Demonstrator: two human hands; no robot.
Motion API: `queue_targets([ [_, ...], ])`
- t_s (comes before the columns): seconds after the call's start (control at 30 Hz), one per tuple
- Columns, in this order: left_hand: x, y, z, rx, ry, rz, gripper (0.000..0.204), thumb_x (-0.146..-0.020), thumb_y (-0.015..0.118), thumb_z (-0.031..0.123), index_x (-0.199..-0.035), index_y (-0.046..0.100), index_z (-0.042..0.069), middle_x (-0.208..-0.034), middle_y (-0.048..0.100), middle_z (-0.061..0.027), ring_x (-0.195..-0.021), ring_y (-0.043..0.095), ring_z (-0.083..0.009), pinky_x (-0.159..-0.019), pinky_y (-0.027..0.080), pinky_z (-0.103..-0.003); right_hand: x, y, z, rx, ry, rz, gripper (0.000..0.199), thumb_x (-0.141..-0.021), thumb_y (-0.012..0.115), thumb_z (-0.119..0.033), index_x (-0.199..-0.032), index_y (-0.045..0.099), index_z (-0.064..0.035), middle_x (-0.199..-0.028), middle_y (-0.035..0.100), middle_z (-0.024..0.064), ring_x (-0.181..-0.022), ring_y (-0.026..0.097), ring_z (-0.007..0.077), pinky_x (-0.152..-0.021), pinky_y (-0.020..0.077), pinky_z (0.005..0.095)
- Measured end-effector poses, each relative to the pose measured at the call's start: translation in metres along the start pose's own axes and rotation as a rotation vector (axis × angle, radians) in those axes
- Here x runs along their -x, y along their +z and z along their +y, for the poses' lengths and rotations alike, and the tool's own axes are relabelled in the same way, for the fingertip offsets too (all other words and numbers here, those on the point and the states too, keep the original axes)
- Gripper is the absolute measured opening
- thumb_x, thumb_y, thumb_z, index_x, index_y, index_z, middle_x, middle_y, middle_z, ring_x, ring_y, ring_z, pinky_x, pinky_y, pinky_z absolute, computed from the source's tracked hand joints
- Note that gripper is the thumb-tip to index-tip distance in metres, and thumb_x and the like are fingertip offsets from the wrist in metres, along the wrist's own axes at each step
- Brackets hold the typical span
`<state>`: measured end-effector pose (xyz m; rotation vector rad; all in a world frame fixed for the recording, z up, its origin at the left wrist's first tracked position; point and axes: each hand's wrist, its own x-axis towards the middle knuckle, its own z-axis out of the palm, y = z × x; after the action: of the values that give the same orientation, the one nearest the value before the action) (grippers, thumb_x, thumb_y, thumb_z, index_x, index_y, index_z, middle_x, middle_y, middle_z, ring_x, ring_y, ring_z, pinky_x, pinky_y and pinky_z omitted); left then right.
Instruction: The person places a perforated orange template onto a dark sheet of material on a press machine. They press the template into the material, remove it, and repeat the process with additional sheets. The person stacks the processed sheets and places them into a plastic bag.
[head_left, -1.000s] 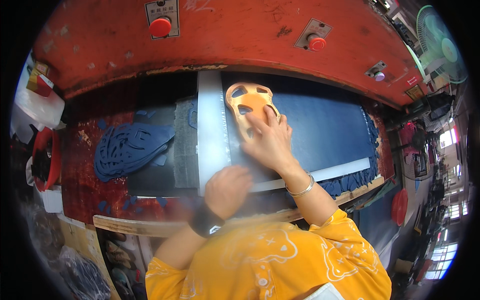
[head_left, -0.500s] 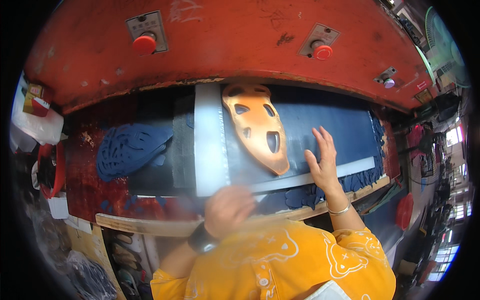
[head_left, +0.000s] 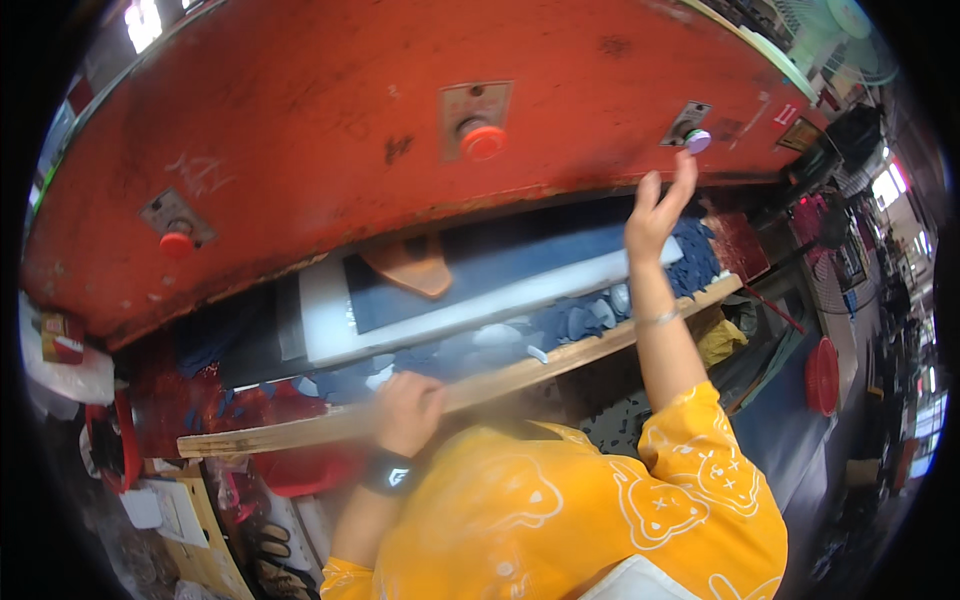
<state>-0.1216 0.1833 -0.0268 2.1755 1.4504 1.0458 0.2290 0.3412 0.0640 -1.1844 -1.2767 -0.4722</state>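
Observation:
My right hand (head_left: 657, 212) is raised to the red machine front (head_left: 350, 130), its fingers apart and a fingertip at or just below a small purple-topped push button (head_left: 697, 141); contact cannot be told. My left hand (head_left: 408, 412) is at the wooden rail (head_left: 500, 378), fingers curled in, with nothing visible in it. Under the machine's lower edge, the pointed end of an orange die-like plate (head_left: 420, 275) shows on a dark blue sheet (head_left: 520, 270). That sheet lies over a white board (head_left: 330, 320). The rest of the plate is hidden.
Two red mushroom buttons (head_left: 482, 141) are on the machine front. Blue offcuts (head_left: 590, 315) lie along the rail. At the right are a red basket (head_left: 822, 375) and a green fan (head_left: 845, 25). A small box (head_left: 62, 338) sits at the left.
My right hand has risen from above the blue sheet to the purple-topped button. My left hand has shifted slightly left. The view has swung, and the machine front covers more of the orange plate.

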Motion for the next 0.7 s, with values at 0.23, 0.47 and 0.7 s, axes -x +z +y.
queue_targets([
  [0.23, -0.049, 0.003, -0.010, -0.072, -0.008, 0.071, 0.014, -0.078, 0.073, 0.017, -0.072, 0.065, 0.007, -0.072, 0.060, -0.0082, -0.073, 0.059, -0.0297, -0.066, 0.046, -0.039, -0.106, 0.025, 0.096, 0.024, 0.205, 0.147, 0.073, -0.097, 0.052, -0.037, -0.148, 0.021, 0.0052, -0.153, 0.020, 0.0283, -0.143, 0.020, 0.0381, -0.116, 0.0180, 0.0426],
  [0.47, -0.075, -0.009, -0.005, -0.098, -0.042, 0.112, 0.015, -0.079, 0.072, 0.018, -0.071, 0.064, 0.008, -0.073, 0.060, -0.0075, -0.075, 0.059, -0.0295, -0.069, 0.045, -0.040, -0.007, -0.025, 0.016, -0.268, 0.416, -0.157, 0.048, -0.098, 0.052, -0.020, -0.138, 0.039, 0.0032, -0.141, 0.040, 0.0174, -0.131, 0.039, 0.0257, -0.111, 0.0291, 0.0359],
  [0.7, -0.074, -0.019, 0.009, -0.119, -0.091, 0.114, 0.016, -0.079, 0.071, 0.018, -0.072, 0.064, 0.006, -0.073, 0.059, -0.0092, -0.076, 0.058, -0.0306, -0.069, 0.044, -0.041, 0.060, -0.058, -0.060, -0.064, -0.050, -1.201, 0.034, -0.079, 0.070, -0.020, -0.109, 0.065, -0.0071, -0.103, 0.062, 0.0136, -0.100, 0.054, 0.0331, -0.089, 0.0421, 0.0435],
])
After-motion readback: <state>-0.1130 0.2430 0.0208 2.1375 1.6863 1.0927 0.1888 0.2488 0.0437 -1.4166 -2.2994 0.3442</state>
